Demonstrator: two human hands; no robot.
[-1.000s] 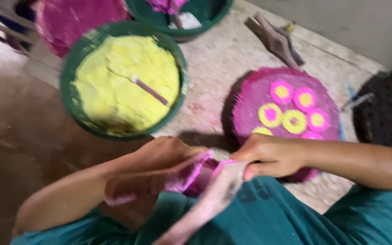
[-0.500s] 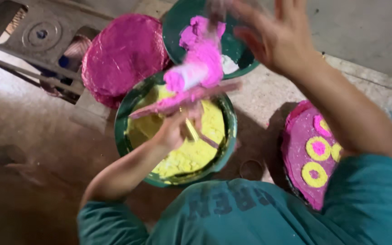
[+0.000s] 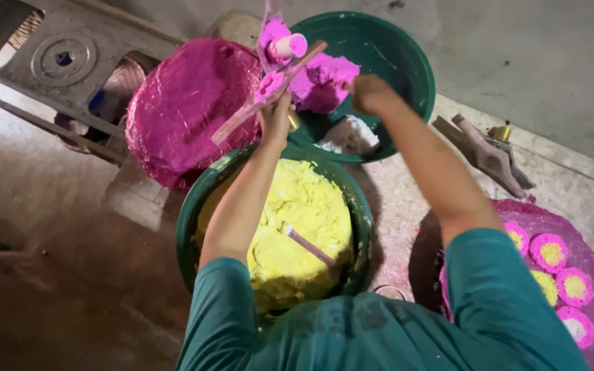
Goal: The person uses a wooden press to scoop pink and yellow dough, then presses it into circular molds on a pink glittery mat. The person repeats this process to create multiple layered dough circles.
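- The fingers of the left hand (image 3: pixel 276 113) are closed round a flat wooden stick (image 3: pixel 262 96) smeared with pink, together with a small pale cylinder mould (image 3: pixel 289 46) caked in pink paste; the stick slants from lower left up to the right.
- The right hand (image 3: pixel 369 93) is curled, fingers tucked down into the lump of pink dough (image 3: pixel 323 81); whether they pinch a piece or only press it, I cannot tell.
- That pink dough lies in the far green basin (image 3: pixel 407 62), beside a small patch of white dough (image 3: pixel 352 134).
- Half a second ago the right hand was raised and spread above the basins; now it has dropped onto the pink lump, and the left hand has carried stick and mould forward from over the yellow basin to the pink one. It looks as though more pink is being taken up.
- Nearer the body, a second green basin (image 3: pixel 190 227) holds yellow dough (image 3: pixel 304 213) with another stick (image 3: pixel 309 246) stuck in it.
- To the left sits a pink-coated dome (image 3: pixel 187 110); at the right, a pink tray (image 3: pixel 592 275) carries pink-and-yellow flower-shaped pieces (image 3: pixel 551 253).
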